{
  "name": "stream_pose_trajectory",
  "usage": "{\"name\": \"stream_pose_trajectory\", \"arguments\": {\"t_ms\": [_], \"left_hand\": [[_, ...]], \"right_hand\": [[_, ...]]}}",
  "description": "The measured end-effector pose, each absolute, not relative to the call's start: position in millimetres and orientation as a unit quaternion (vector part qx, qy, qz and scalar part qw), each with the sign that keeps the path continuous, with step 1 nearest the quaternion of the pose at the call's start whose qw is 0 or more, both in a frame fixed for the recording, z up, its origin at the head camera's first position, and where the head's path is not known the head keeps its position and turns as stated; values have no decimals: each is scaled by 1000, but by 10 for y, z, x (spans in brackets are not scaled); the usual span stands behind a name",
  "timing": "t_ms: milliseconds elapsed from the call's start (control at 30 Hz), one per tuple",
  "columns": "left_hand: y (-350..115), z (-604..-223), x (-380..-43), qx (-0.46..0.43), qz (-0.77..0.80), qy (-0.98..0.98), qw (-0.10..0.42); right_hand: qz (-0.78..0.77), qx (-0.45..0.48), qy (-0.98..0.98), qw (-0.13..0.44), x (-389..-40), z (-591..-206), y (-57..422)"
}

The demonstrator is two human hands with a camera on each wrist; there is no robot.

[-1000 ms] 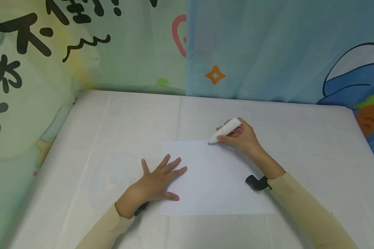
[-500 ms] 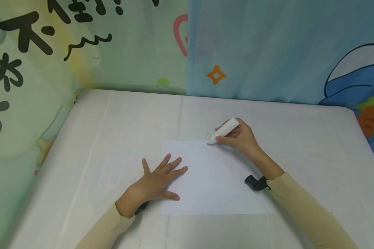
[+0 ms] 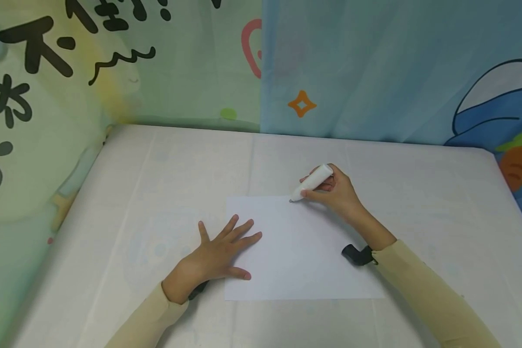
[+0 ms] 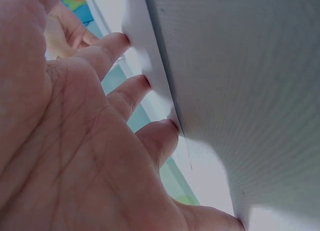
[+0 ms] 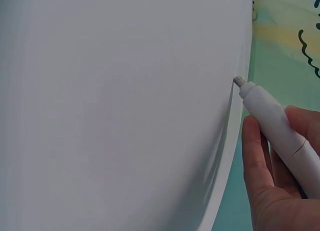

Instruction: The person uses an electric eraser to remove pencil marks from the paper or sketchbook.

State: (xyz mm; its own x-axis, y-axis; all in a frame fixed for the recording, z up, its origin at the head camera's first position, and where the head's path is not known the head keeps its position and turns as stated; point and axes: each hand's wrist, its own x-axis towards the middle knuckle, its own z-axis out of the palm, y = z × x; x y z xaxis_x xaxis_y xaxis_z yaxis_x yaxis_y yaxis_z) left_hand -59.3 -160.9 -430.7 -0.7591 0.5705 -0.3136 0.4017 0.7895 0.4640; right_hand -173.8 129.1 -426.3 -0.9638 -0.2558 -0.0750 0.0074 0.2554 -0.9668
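The pen-shaped tool (image 5: 280,131) looks smooth plastic; its tip (image 5: 239,81), bright metal; the sheet (image 3: 304,261), matt paper; the printed backdrop (image 3: 374,72), cloth.

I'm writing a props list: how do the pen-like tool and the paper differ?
The pen-like tool is a rod with a silver tip; the paper is a thin rectangle. The pen-like tool slants in the right grip; the paper lies on the table. The pen-like tool is smaller than the paper. Both are white.

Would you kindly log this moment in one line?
left hand: spread over paper | right hand: grips white pen-shaped tool | tip: near paper's far edge
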Motion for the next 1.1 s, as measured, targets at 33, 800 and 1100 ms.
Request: {"name": "stream_pose_trajectory", "arguments": {"t_ms": [33, 800, 1100], "left_hand": [[-1608, -4307, -594, 264, 187, 919, 225], [-1596, -4294, -599, 260, 185, 919, 231], [-1600, -4297, -595, 261, 186, 919, 231]], "right_hand": [[-604, -78, 786, 109, -1739, -4264, 1290], [-581, -81, 803, 108, -1758, -4253, 1274], [-583, -85, 801, 104, -1754, -4250, 1275]]}}
